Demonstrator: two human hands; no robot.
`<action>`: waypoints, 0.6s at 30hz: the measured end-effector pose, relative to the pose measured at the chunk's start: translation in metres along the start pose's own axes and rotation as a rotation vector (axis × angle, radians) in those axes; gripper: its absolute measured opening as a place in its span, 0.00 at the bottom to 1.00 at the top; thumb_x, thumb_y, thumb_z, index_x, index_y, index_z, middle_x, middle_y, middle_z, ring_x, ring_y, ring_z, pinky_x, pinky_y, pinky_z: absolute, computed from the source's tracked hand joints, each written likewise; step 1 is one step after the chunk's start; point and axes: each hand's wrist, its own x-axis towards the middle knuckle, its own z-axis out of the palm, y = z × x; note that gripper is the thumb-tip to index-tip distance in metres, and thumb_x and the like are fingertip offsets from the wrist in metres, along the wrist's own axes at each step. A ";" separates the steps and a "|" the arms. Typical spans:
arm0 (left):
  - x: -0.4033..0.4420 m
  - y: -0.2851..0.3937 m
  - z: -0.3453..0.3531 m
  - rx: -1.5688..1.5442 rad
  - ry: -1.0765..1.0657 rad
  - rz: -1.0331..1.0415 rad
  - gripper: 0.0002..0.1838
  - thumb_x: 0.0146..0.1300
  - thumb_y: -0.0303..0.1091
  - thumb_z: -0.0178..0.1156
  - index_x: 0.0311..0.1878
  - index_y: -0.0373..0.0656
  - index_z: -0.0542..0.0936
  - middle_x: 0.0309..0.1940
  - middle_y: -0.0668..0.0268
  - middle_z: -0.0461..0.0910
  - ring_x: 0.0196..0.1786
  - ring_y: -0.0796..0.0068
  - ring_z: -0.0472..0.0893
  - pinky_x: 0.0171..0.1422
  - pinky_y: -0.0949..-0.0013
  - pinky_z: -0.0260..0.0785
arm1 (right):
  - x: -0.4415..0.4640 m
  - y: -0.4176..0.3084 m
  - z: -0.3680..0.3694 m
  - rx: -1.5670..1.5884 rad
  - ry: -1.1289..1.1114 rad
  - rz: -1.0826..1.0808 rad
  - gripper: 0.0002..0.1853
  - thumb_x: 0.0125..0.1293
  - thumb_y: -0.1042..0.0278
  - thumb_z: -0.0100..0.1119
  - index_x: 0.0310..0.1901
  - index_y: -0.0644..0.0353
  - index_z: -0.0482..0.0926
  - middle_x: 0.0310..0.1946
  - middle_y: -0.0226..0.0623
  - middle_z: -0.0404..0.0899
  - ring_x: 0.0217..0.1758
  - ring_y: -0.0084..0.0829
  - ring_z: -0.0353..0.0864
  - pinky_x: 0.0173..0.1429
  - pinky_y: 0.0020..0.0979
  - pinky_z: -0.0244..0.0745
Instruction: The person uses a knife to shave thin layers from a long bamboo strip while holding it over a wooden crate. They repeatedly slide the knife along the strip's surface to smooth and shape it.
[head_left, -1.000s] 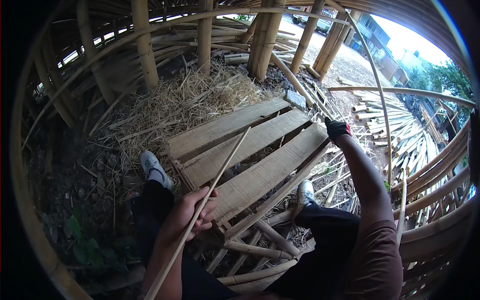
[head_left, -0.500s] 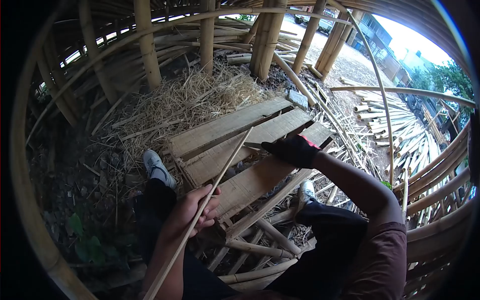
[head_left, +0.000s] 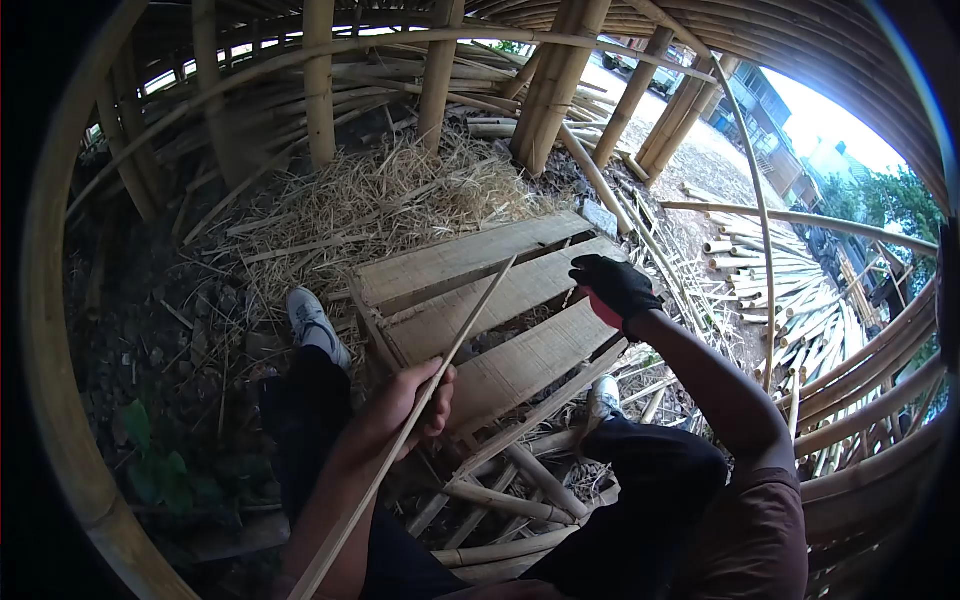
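My left hand (head_left: 425, 400) is bare and closed around a long, thin bamboo strip (head_left: 458, 345). The strip runs from the lower left, along my forearm, up to a free end above the slatted wooden bench (head_left: 455, 325). In a black glove with a pinkish-red patch, my right hand (head_left: 612, 290) is raised over the far right side of the bench, apart from the strip. Its fingers are curled, and whatever they hold is hidden from this angle.
Bamboo shavings (head_left: 400, 190) lie heaped behind the bench. Bamboo posts (head_left: 560, 90) stand beyond, and a thin bent pole (head_left: 755, 170) arches at the right. Cut bamboo poles (head_left: 780, 275) are piled outside. My shoes (head_left: 315, 320) flank the bench.
My right hand has moved right and slightly up, away from the strip; the flat blade that stuck out of it no longer shows. My left hand still holds the strip, shifted slightly right.
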 end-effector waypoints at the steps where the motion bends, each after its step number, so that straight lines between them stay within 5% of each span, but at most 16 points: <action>1: 0.000 -0.002 0.004 -0.005 0.003 -0.002 0.15 0.77 0.44 0.41 0.41 0.44 0.71 0.20 0.73 0.69 0.17 0.83 0.69 0.15 0.83 0.57 | -0.016 -0.026 -0.009 0.078 -0.076 -0.008 0.18 0.68 0.48 0.54 0.54 0.44 0.81 0.43 0.38 0.85 0.48 0.43 0.83 0.51 0.39 0.77; 5: 0.000 -0.007 0.015 0.082 0.015 -0.087 0.15 0.77 0.46 0.41 0.42 0.45 0.71 0.19 0.73 0.68 0.16 0.84 0.69 0.13 0.82 0.56 | -0.083 -0.118 -0.048 0.182 -0.272 0.018 0.15 0.70 0.52 0.52 0.53 0.43 0.82 0.41 0.34 0.85 0.46 0.38 0.85 0.49 0.37 0.78; 9: 0.000 -0.016 0.025 0.168 -0.131 -0.135 0.16 0.78 0.46 0.38 0.44 0.44 0.69 0.15 0.75 0.62 0.10 0.85 0.62 0.12 0.80 0.54 | -0.078 -0.090 -0.033 0.249 -0.275 -0.106 0.14 0.70 0.53 0.54 0.51 0.45 0.83 0.38 0.37 0.85 0.41 0.39 0.85 0.46 0.35 0.77; 10: 0.002 -0.019 0.026 0.131 -0.134 -0.177 0.16 0.78 0.45 0.37 0.42 0.44 0.68 0.15 0.75 0.62 0.10 0.85 0.62 0.11 0.80 0.54 | -0.069 -0.094 -0.043 0.161 -0.335 0.007 0.15 0.70 0.54 0.49 0.47 0.47 0.84 0.39 0.40 0.85 0.46 0.42 0.84 0.49 0.39 0.77; 13: 0.006 -0.028 0.031 0.144 -0.171 -0.208 0.17 0.79 0.46 0.34 0.40 0.45 0.67 0.15 0.76 0.61 0.10 0.85 0.61 0.11 0.80 0.53 | -0.035 -0.059 -0.024 0.434 -0.435 0.378 0.24 0.67 0.40 0.53 0.34 0.56 0.82 0.23 0.35 0.77 0.28 0.32 0.77 0.34 0.35 0.70; 14: 0.005 -0.028 0.037 0.138 -0.142 -0.220 0.18 0.79 0.46 0.34 0.40 0.45 0.67 0.15 0.76 0.61 0.10 0.86 0.61 0.12 0.80 0.53 | -0.029 -0.051 -0.017 0.429 -0.432 0.375 0.24 0.67 0.40 0.53 0.34 0.56 0.82 0.23 0.35 0.77 0.28 0.32 0.77 0.34 0.35 0.70; 16: 0.006 -0.031 0.037 0.112 -0.124 -0.224 0.18 0.79 0.46 0.34 0.40 0.45 0.67 0.15 0.77 0.61 0.10 0.86 0.60 0.13 0.80 0.53 | -0.020 -0.039 -0.010 0.719 -0.623 0.575 0.31 0.65 0.31 0.51 0.29 0.57 0.78 0.15 0.25 0.64 0.14 0.22 0.61 0.20 0.28 0.55; 18: 0.006 -0.029 0.036 0.092 -0.117 -0.228 0.18 0.79 0.46 0.34 0.40 0.45 0.67 0.15 0.77 0.61 0.10 0.86 0.60 0.14 0.81 0.53 | -0.018 -0.029 -0.006 0.689 -0.661 0.571 0.31 0.65 0.31 0.51 0.28 0.56 0.77 0.15 0.24 0.64 0.13 0.21 0.59 0.18 0.28 0.54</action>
